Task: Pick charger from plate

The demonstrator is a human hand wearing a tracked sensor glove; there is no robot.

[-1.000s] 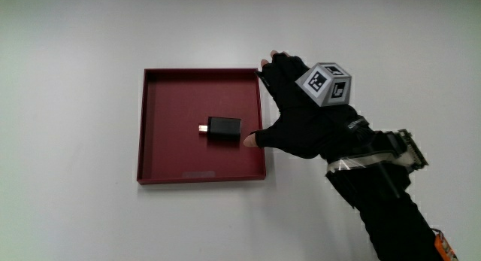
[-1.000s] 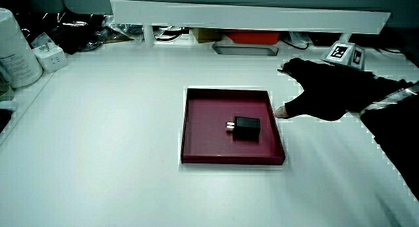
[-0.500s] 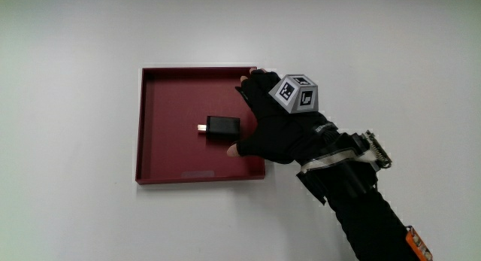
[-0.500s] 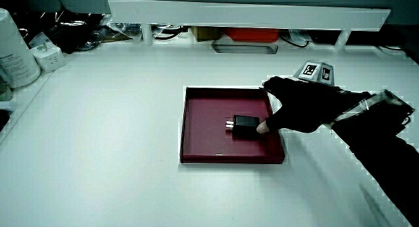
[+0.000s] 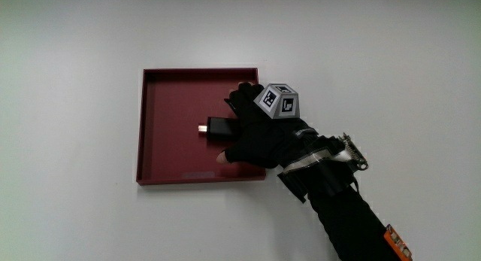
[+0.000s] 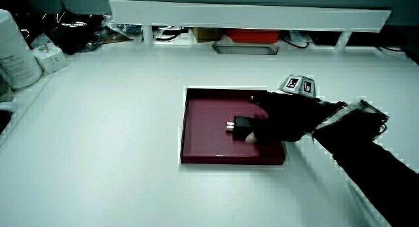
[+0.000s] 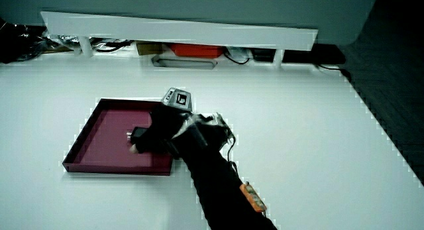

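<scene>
A small black charger [image 5: 215, 128] with metal prongs lies flat near the middle of a square dark red plate [image 5: 171, 95] with a low rim. The gloved hand [image 5: 255, 133] hovers over the plate and covers the charger's end away from the prongs. Its fingers are spread above the charger and the thumb tip [image 5: 223, 156] sits apart from it, nearer to the person. Both side views show the charger [image 6: 238, 125] [image 7: 139, 133] half hidden under the hand [image 6: 281, 119] [image 7: 162, 134] on the plate [image 6: 203, 122] [image 7: 99, 134]. The forearm runs back toward the person.
A low white partition [image 6: 249, 14] runs along the table's edge farthest from the person, with a red box [image 6: 245, 36] and cables under it. A white container [image 6: 16, 53] and a plug adapter [image 6: 49, 57] stand at a table corner near the partition.
The hand has moved from beside the plate's rim to over the plate, and now covers part of the charger. The charger and plate have not moved.
</scene>
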